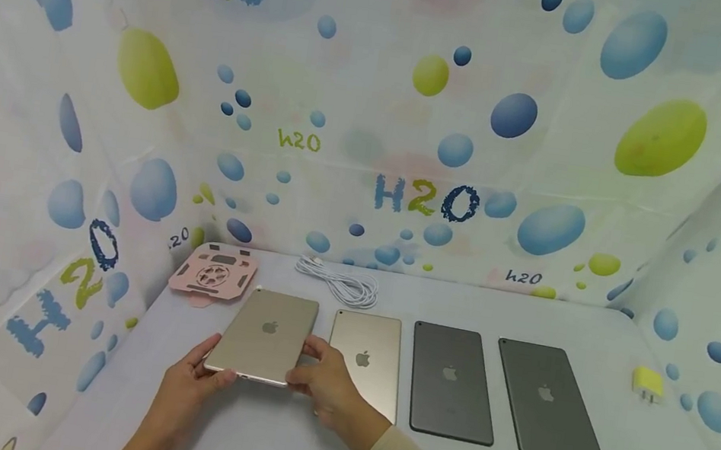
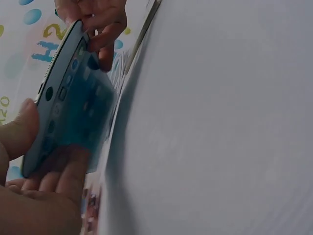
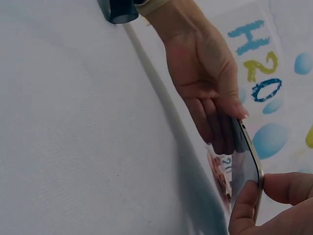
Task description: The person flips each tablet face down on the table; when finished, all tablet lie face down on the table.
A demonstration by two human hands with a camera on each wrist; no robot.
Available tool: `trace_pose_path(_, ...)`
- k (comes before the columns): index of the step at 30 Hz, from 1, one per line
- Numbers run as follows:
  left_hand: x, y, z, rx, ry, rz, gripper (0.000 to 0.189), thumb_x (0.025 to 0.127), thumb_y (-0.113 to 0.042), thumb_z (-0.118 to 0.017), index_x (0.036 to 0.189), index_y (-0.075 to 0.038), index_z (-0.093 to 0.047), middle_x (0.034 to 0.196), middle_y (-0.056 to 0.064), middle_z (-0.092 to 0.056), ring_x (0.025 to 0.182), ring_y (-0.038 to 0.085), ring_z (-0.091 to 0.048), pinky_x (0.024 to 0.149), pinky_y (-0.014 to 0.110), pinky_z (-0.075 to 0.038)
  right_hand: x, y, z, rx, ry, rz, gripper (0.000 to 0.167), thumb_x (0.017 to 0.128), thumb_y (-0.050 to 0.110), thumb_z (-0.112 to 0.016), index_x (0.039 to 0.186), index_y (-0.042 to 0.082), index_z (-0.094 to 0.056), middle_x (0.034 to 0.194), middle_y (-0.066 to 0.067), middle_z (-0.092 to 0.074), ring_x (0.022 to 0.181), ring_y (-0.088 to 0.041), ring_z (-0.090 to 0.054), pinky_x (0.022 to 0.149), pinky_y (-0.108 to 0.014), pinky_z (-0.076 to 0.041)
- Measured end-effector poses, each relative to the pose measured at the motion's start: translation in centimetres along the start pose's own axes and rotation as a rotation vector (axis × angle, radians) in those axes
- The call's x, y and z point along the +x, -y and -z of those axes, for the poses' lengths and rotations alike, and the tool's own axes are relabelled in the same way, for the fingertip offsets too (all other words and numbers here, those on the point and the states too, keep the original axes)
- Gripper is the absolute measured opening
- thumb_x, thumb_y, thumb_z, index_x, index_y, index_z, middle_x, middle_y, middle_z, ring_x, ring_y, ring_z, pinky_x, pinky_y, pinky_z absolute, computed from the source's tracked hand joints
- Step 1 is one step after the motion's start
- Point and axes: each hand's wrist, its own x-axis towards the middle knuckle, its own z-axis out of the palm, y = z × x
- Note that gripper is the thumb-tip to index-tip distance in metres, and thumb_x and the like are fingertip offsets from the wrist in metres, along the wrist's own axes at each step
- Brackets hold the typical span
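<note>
A gold tablet [image 1: 263,336] with an apple logo on its back is held slightly above the table, back up. My left hand [image 1: 182,383] grips its near left corner, thumb on the back and fingers underneath. At the near right edge, my right hand [image 1: 332,386] pinches the tablet between thumb and fingers. The left wrist view shows the tablet's screen [image 2: 80,105] lit, facing down, with app icons. Beside it a second gold tablet [image 1: 379,339] lies back up, partly hidden by my right hand. Two dark grey tablets [image 1: 451,391] [image 1: 552,409] lie further right.
A pink folding stand [image 1: 213,275] sits at the back left. A coiled white cable [image 1: 351,291] lies at the back of the white table [image 1: 596,323]. A yellow charger plug [image 1: 647,384] stands at the far right. A patterned curtain [image 1: 366,87] encloses the table.
</note>
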Motion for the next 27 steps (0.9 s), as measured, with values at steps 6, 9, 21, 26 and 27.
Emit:
trace_pose_path(6, 0.2, -0.6, 0.4, 0.252, 0.031, 0.07, 0.092, 0.085, -0.016, -0.083, 0.156, 0.006, -0.029, 0.136, 0.028, -0.06, 0.106, 0.016, -0.07, 0.082, 0.023, -0.057, -0.1, -0.4, 0.3, -0.082, -0.009, 0.005, 0.079, 0.073, -0.019, -0.066, 0.149, -0.003, -0.045, 0.13, -0.014, -0.052, 0.088, -0.021, -0.067, 0.078, -0.031, -0.06)
trace_pose_path(9, 0.2, -1.0, 0.2, 0.313, 0.039, 0.087, 0.089, 0.084, -0.016, -0.084, 0.151, 0.01, -0.034, 0.124, 0.026, -0.068, 0.101, 0.019, -0.07, 0.078, 0.027, -0.057, -0.2, -0.5, 0.4, -0.112, -0.004, 0.017, 0.08, 0.074, -0.02, -0.065, 0.149, -0.004, -0.045, 0.129, -0.014, -0.052, 0.089, -0.021, -0.067, 0.078, -0.032, -0.06)
trace_pose_path(21, 0.1, -1.4, 0.3, 0.557, 0.006, 0.096, 0.076, 0.077, -0.025, -0.09, 0.134, 0.011, -0.055, 0.089, 0.009, -0.063, 0.076, 0.018, -0.057, 0.059, 0.026, -0.047, -0.3, -0.8, 0.5, -0.186, 0.023, 0.042, 0.082, 0.074, -0.017, -0.065, 0.151, -0.003, -0.041, 0.138, -0.018, -0.05, 0.093, -0.021, -0.067, 0.081, -0.031, -0.06)
trace_pose_path(26, 0.1, -1.1, 0.6, 0.57, 0.022, 0.14, 0.077, 0.079, -0.028, -0.088, 0.137, 0.011, -0.054, 0.087, 0.008, -0.061, 0.072, 0.017, -0.057, 0.058, 0.027, -0.046, -0.4, -0.8, 0.6, -0.187, 0.045, 0.035, 0.077, 0.077, -0.015, -0.064, 0.149, -0.004, -0.042, 0.135, -0.019, -0.052, 0.093, -0.022, -0.068, 0.081, -0.033, -0.06)
trace_pose_path(27, 0.1, -1.1, 0.7, 0.575, 0.026, 0.145, 0.077, 0.08, -0.03, -0.087, 0.137, 0.011, -0.054, 0.088, 0.008, -0.061, 0.073, 0.017, -0.058, 0.059, 0.027, -0.047, -0.5, -0.7, 0.6, -0.203, 0.047, 0.032, 0.076, 0.078, -0.014, -0.065, 0.15, -0.005, -0.041, 0.138, -0.021, -0.051, 0.094, -0.022, -0.068, 0.081, -0.033, -0.06)
